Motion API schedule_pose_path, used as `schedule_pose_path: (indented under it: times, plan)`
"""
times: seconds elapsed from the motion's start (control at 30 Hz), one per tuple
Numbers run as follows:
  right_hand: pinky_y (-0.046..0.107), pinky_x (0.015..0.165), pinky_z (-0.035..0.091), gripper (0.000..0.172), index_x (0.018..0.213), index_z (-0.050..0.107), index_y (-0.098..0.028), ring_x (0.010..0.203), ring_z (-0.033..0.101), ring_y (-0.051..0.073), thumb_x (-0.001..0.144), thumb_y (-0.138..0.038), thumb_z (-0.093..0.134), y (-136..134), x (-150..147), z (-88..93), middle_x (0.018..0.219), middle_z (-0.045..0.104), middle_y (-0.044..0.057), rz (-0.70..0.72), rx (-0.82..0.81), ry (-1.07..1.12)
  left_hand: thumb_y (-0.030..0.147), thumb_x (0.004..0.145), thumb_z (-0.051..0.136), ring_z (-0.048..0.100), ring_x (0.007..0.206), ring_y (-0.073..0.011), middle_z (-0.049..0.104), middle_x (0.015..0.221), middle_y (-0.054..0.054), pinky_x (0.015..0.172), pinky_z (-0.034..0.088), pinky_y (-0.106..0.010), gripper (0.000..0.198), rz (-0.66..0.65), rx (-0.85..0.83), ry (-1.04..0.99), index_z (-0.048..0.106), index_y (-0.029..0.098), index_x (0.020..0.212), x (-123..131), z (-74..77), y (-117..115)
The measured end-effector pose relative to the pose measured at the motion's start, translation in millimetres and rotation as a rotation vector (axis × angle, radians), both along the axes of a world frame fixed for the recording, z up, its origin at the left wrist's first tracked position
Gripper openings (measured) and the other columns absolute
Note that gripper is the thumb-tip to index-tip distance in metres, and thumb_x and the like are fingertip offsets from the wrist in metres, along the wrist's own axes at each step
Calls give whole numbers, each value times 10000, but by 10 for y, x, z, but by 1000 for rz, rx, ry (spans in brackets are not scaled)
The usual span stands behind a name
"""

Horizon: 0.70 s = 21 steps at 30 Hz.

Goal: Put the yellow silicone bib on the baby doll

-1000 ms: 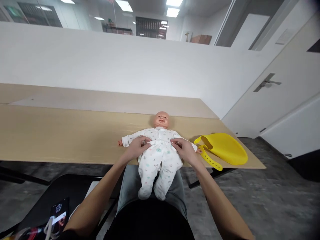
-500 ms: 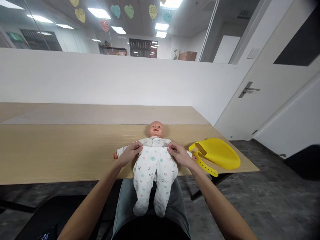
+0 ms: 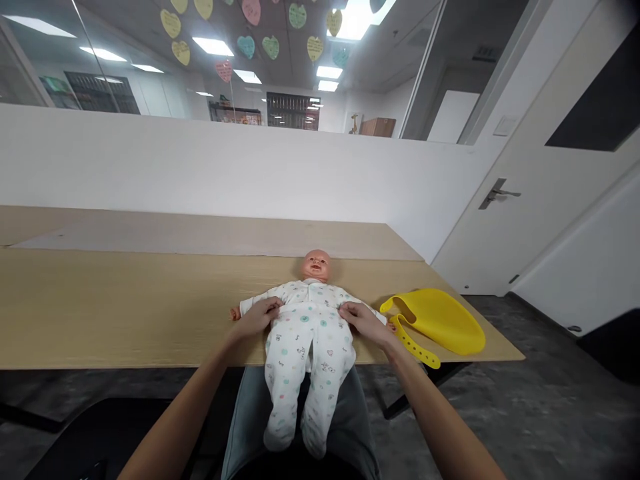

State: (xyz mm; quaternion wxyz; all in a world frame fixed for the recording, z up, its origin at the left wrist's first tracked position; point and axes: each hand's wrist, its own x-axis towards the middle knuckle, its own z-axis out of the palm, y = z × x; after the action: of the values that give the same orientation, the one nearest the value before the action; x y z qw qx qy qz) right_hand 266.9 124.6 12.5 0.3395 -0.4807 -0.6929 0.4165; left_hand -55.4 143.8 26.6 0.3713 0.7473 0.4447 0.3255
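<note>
A baby doll (image 3: 316, 265) lies on its back on the table, dressed in a white printed top (image 3: 310, 291) and matching footed pants (image 3: 305, 340). Its legs extend over the table's front edge above my lap. My left hand (image 3: 260, 316) is closed at the waistband on the left side, thumb and fingers pinching the cloth. On the opposite side my right hand (image 3: 364, 320) pinches the waistband in the same way. The doll's arms stretch out to both sides, and my right wrist lies close to one doll hand.
To the right on the table (image 3: 125, 307) lies a yellow silicone bib (image 3: 445, 321) with a holed strap. A white wall stands behind, with a window above it bearing heart-shaped notes. A door (image 3: 500, 200) is at the right. A black chair (image 3: 95, 440) stands at lower left.
The pants' waistband sits slightly lower and looser, and more of the top shows. Both hands stay at the waist sides. The camera view has tilted up a little.
</note>
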Motion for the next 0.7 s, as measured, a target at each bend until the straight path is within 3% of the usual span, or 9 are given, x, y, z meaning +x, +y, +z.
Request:
schedule_pose_path:
  times: [0.1,0.17,0.27,0.37,0.47,0.7]
  plan:
    - [242,650,350,197,919,595,-156,690,458,134,769,-281,574,-66,122,67,732,532,-11,117,-146,46,144,694,508,567,785,-191,636,821,-24,725,431,-276,165,-103,23,95,596,191,826,-83,-29,7]
    - [255,723,379,317,988,600,-165,771,512,153,673,-175,563,-105,175,83,797,577,0,187,-198,73,99,668,487,569,792,-189,633,836,-25,717,423,-267,239,-124,57,164,587,186,867,-98,-46,7]
    - [248,703,364,267,850,578,-167,775,492,154,597,-118,510,-120,170,36,793,552,-4,214,-122,-8,58,638,460,556,777,-176,621,820,-14,706,400,-255,269,-117,81,208,582,182,843,-72,-77,19]
    - [237,600,285,120,671,476,-170,674,403,135,561,-124,487,-92,96,-39,674,453,-25,140,-3,-211,51,625,465,552,784,-175,627,812,-6,720,390,-256,259,-109,80,210,595,184,804,-39,-101,44]
    - [240,589,263,112,652,458,-173,646,388,131,546,-140,471,-60,22,-84,645,433,-33,97,40,-311,69,628,494,557,783,-184,635,793,-10,732,392,-267,232,-65,68,208,609,181,795,-11,-112,54]
    - [257,642,311,74,660,442,-185,694,446,161,596,-162,411,-67,-137,-208,674,498,-14,-167,225,-133,131,696,533,575,821,-216,657,809,-54,769,412,-303,127,89,31,131,612,171,787,173,-140,-45]
